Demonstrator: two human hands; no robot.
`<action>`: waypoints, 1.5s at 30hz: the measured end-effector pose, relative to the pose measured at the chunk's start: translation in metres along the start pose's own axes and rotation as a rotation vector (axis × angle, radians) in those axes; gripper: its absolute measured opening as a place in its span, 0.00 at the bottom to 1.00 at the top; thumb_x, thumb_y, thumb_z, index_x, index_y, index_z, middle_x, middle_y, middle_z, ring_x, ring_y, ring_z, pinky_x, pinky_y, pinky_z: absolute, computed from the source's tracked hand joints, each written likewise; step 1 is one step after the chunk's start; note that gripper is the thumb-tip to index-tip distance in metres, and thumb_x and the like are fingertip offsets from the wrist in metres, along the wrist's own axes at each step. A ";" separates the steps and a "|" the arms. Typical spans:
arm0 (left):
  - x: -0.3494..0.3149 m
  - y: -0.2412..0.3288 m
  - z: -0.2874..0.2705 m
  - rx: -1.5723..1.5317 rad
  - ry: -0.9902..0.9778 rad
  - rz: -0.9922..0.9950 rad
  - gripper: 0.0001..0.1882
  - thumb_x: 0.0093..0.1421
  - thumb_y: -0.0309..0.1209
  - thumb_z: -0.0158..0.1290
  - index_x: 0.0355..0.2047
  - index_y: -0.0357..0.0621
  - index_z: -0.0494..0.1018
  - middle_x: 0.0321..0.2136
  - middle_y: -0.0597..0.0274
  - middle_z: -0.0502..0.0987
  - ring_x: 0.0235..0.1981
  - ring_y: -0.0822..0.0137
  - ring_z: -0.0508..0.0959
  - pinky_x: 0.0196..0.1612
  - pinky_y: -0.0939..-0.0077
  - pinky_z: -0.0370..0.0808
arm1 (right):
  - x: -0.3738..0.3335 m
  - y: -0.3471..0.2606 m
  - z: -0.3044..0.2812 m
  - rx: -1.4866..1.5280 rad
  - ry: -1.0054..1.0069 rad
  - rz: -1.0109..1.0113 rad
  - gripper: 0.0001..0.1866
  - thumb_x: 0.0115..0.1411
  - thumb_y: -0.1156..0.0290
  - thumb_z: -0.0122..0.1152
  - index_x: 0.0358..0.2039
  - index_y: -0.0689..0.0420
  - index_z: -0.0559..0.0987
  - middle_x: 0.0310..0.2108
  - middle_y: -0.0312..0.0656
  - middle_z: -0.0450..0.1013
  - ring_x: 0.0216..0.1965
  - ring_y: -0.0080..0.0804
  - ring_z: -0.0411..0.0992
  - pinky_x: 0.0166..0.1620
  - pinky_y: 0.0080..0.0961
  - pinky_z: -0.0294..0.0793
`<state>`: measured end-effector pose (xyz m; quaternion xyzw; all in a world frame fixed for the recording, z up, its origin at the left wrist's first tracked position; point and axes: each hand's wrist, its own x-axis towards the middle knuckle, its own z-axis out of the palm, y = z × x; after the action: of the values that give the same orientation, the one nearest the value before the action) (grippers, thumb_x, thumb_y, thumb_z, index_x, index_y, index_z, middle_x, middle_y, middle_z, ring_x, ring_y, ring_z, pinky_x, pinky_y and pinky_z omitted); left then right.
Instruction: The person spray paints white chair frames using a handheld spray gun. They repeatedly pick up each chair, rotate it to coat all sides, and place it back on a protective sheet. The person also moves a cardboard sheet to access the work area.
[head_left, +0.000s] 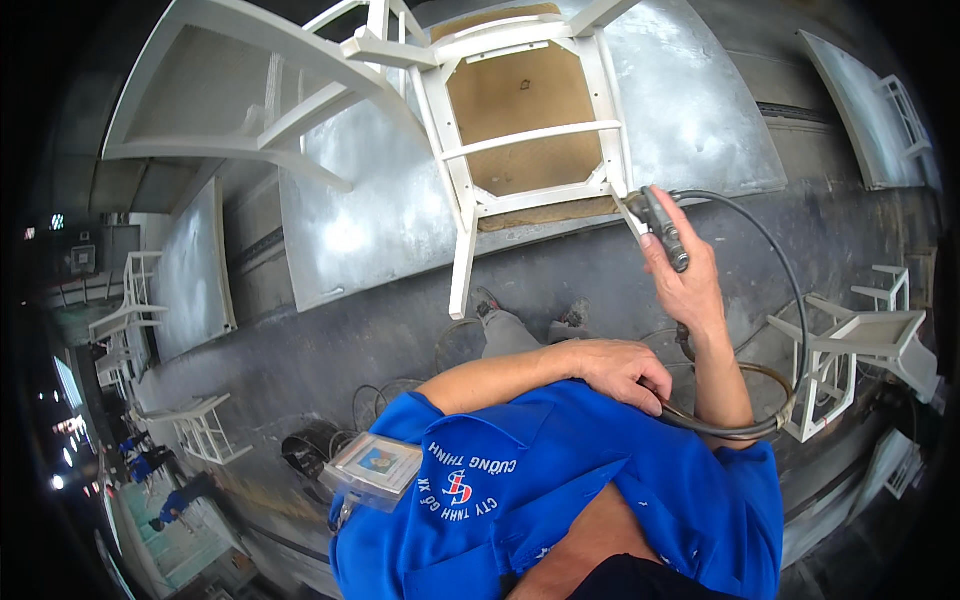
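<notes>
- The right hand [688, 283] is raised and closed around a dark spray gun [662, 228], whose tip sits just beside the lower right corner of the chair frame.
- The white chair [520, 130] hangs upturned ahead, its brown seat underside facing the camera, one leg pointing down toward the floor.
- A black hose [775, 260] arcs from the spray gun out to the right and loops back under the right forearm.
- The left hand [625, 372] rests against the blue shirt [560, 490], fingers curled over the hose where it crosses the chest.
- More white chairs [850, 345] stand at right, well apart; grey paint-dusted panels [690, 110] stand behind.
</notes>
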<state>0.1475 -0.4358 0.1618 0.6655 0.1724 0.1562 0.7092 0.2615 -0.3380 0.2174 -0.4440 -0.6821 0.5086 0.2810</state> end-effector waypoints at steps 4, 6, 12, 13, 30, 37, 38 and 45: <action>0.013 0.013 0.011 0.024 0.007 0.046 0.20 0.64 0.38 0.62 0.50 0.38 0.77 0.35 0.50 0.83 0.36 0.53 0.82 0.39 0.58 0.75 | -0.009 0.008 0.014 0.017 -0.228 -0.123 0.31 0.67 0.68 0.65 0.69 0.52 0.71 0.60 0.55 0.76 0.61 0.46 0.75 0.62 0.36 0.71; 0.024 0.020 0.016 0.073 0.017 0.103 0.21 0.63 0.37 0.62 0.51 0.37 0.76 0.35 0.48 0.83 0.36 0.51 0.82 0.40 0.57 0.74 | -0.014 0.016 0.019 -0.001 -0.296 -0.145 0.31 0.66 0.67 0.67 0.69 0.52 0.71 0.59 0.54 0.77 0.59 0.47 0.77 0.59 0.35 0.73; 0.060 0.037 0.027 0.200 -0.078 0.236 0.23 0.58 0.34 0.62 0.52 0.36 0.74 0.37 0.45 0.82 0.40 0.49 0.82 0.42 0.54 0.74 | -0.040 0.051 0.011 -0.195 -0.308 0.152 0.36 0.64 0.69 0.68 0.72 0.49 0.66 0.49 0.54 0.80 0.46 0.42 0.80 0.56 0.36 0.74; 0.065 0.039 0.028 0.236 -0.107 0.247 0.24 0.58 0.34 0.62 0.53 0.37 0.74 0.38 0.45 0.82 0.41 0.49 0.82 0.43 0.54 0.74 | -0.046 0.056 0.007 -0.224 -0.285 0.193 0.37 0.64 0.69 0.67 0.72 0.48 0.65 0.47 0.53 0.80 0.44 0.40 0.80 0.53 0.36 0.76; 0.061 0.034 0.037 0.070 -0.285 0.164 0.20 0.65 0.40 0.56 0.50 0.39 0.76 0.41 0.46 0.83 0.47 0.47 0.82 0.49 0.54 0.75 | -0.071 0.109 0.042 -0.277 0.112 -0.013 0.31 0.70 0.62 0.61 0.72 0.48 0.67 0.49 0.53 0.81 0.46 0.48 0.81 0.49 0.43 0.79; 0.015 0.019 0.029 0.142 -0.132 -0.025 0.25 0.69 0.42 0.53 0.60 0.40 0.71 0.48 0.40 0.80 0.54 0.41 0.77 0.56 0.49 0.71 | -0.050 0.132 0.116 -0.151 -0.011 -0.071 0.32 0.66 0.67 0.63 0.70 0.45 0.69 0.49 0.60 0.79 0.49 0.63 0.77 0.52 0.46 0.77; 0.011 0.017 0.029 0.153 -0.101 -0.043 0.26 0.69 0.43 0.53 0.61 0.40 0.70 0.48 0.40 0.80 0.53 0.41 0.77 0.55 0.49 0.71 | -0.049 0.132 0.123 -0.134 -0.058 -0.034 0.32 0.66 0.67 0.63 0.70 0.46 0.69 0.51 0.60 0.78 0.51 0.63 0.76 0.54 0.45 0.77; -0.017 0.008 0.029 0.126 -0.013 -0.157 0.26 0.69 0.44 0.53 0.62 0.42 0.70 0.40 0.44 0.81 0.47 0.43 0.80 0.51 0.51 0.74 | -0.045 0.121 0.157 -0.016 -0.193 0.057 0.31 0.67 0.67 0.62 0.71 0.44 0.68 0.54 0.58 0.78 0.53 0.61 0.76 0.57 0.44 0.75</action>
<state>0.1452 -0.4684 0.1725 0.6944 0.2289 0.0849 0.6770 0.1895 -0.4376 0.0550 -0.4142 -0.6972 0.5514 0.1958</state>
